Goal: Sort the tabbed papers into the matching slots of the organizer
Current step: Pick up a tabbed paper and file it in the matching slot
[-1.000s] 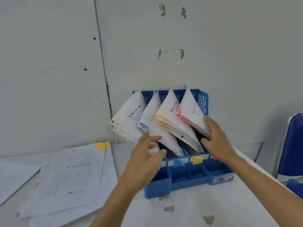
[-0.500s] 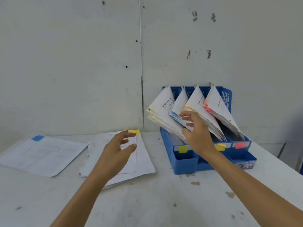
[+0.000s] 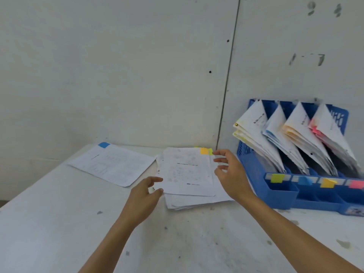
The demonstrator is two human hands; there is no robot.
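A stack of white printed papers (image 3: 187, 174) lies on the table, its top sheet carrying an orange tab (image 3: 203, 150) with a yellow-green tab beside it. My left hand (image 3: 144, 196) is open at the stack's near left corner, fingertips close to the paper edge. My right hand (image 3: 230, 174) hovers open over the stack's right edge, fingers spread. The blue organizer (image 3: 279, 196) stands at the right, holding several bundles of paper in slots marked with green, blue, orange and pink tabs.
A separate sheet with a blue tab (image 3: 112, 164) lies at the far left of the white table (image 3: 59, 223). A white wall stands close behind the table and the organizer. The organizer's front row has small bins.
My right hand has left the organizer's papers and moved left over the stack. My left hand has come down to the stack's corner. The view has swung left.
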